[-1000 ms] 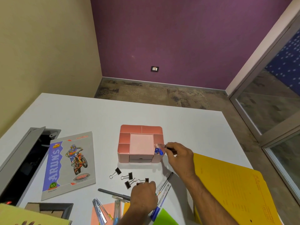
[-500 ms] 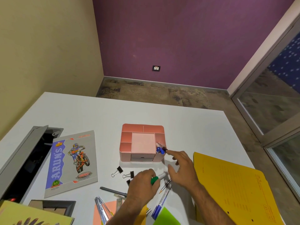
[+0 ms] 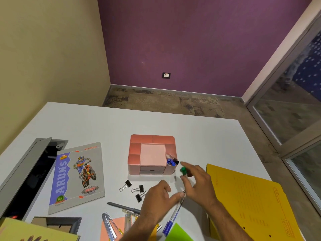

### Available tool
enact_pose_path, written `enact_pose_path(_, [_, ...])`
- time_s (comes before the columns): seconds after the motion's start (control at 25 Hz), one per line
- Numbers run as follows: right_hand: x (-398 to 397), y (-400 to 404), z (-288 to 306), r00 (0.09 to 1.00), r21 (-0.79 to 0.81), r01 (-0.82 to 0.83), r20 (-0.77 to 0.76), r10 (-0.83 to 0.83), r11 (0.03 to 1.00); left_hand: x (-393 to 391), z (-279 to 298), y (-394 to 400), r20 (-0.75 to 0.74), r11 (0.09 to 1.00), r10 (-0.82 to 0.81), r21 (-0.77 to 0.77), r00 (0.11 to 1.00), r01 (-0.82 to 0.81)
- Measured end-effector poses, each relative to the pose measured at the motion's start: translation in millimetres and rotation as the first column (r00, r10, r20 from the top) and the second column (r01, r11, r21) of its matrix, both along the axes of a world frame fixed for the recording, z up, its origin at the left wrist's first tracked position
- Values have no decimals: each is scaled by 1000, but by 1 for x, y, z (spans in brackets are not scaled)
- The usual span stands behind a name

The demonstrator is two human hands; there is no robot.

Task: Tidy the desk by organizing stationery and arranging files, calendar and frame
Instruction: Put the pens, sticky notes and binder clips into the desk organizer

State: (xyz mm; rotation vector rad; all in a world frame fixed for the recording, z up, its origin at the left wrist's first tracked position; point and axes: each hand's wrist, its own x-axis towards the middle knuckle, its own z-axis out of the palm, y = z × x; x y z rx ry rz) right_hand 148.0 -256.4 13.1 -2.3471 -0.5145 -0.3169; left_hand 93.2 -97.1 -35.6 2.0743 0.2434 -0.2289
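Across the white desk [image 3: 86, 122] the clutter runs from large to small. At about four o'clock from the centre lies the yellow file [image 3: 257, 202]; at nine o'clock, the motorbike notebook [image 3: 76, 178]. Near the middle stands the pink organiser [image 3: 152, 153], with blue-capped pens [image 3: 171, 162] already upright in its compartment at three o'clock. Just below it lie three black binder clips [image 3: 137, 189], and at six o'clock a grey pen [image 3: 123, 207] and a blue marker [image 3: 172, 219].

The right hand [image 3: 199, 185] pinches a green-capped marker [image 3: 183, 170] between thumb and fingers, just beside the organiser's right wall and blurred. The left hand [image 3: 159, 199] hovers over the loose pens, fingers half curled; whether it grips anything I cannot tell.

Stationery sorting looks to be the step in hand. Next, the green marker likely needs tipping upright and lowering into the pen compartment, clear of the caps there.
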Motion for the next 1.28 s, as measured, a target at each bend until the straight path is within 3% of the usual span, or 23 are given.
enact_pose_path(0.12, [12, 7, 20, 994, 254, 110, -21, -108, 961, -11, -6, 1, -124, 959, -191, 188, 974, 212])
enact_pose_path(0.24, [26, 20, 35, 981, 395, 186, -18, -195, 900, -21, -15, -4, -249, 865, -331, 304, 910, 398])
enact_pose_path(0.36, [37, 34, 36, 977, 373, 203, -19, -211, 905, -25, -22, -11, -338, 757, -401, 401, 851, 516])
enact_pose_path(0.48, [45, 43, 22, 987, 269, 156, -75, -141, 950, -25, -26, -15, -372, 723, -408, 426, 834, 544])
enact_pose_path(0.68, [49, 44, -7, 984, 26, 35, -173, -30, 999, -26, -24, -12, -272, 749, -396, 457, 877, 480])
enact_pose_path(0.96, [49, 34, -17, 966, -206, -96, -256, 41, 974, -21, -31, 3, 90, 902, -239, 389, 967, 187])
enact_pose_path(1.12, [37, 23, -16, 997, -209, -49, -69, 35, 977, -7, -17, 9, 213, 987, -126, 120, 969, 102])
enact_pose_path(1.2, [28, 15, -16, 997, -146, -42, 60, 51, 988, -1, -9, 11, 257, 1000, -26, -1, 966, 28])
enact_pose_path(1.28, [19, 9, -18, 988, -134, -108, 91, 121, 985, 4, -1, 13, 298, 995, 53, -92, 953, -26])
